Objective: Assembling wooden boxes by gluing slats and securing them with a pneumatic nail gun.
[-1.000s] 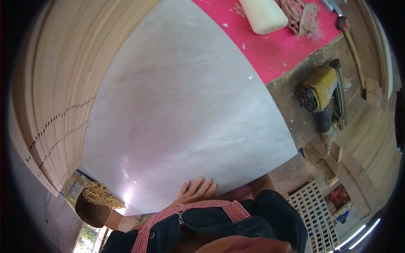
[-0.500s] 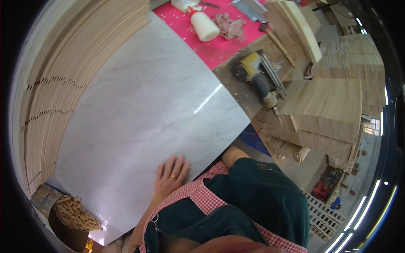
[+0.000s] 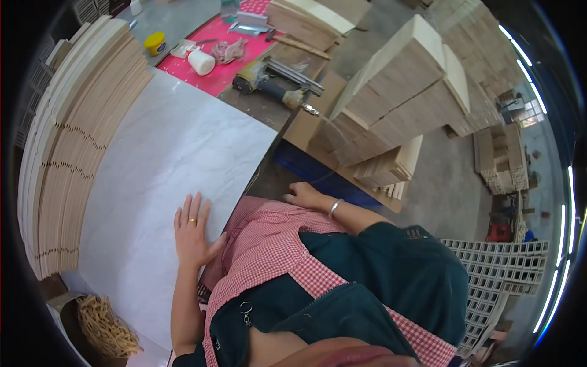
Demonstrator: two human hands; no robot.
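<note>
Judging by the pose, at a steadying or checking step: keeping one palm on the glossy, pale grey, faintly marbled panel (image 3: pixel 165 140), with no tool in use. For any shift or lift from here, would probably call for bringing the other hand over to the panel's near edge and taking hold at both sides.

Reaching up from the lower edge with the bare left forearm, close alongside the red-and-white checked apron (image 3: pixel 269 238). Laying the left hand (image 3: pixel 192 235) palm down on the panel near its right-hand edge, wide open, with fingers straight, slightly apart and pointing away from the body, and with the thumb out toward the apron. Gripping nothing there, only touching.

Bending the right arm across from the right, and holding the right hand (image 3: pixel 301 194) in front of the body, off the panel, beside the blue sheet (image 3: pixel 306 165). Curling its fingers loosely; cannot tell whether anything sits inside them, though showing nothing held.

Lying flat, apparently on the brown desk (image 3: pixel 247 105): the panel, between the tall stack of thin, pale wooden boards (image 3: pixel 73 153) on the left and the body on the right. Beyond its far right corner, lying on the desk: the yellow-and-black nail gun (image 3: pixel 247 81), well apart from both hands.
</note>
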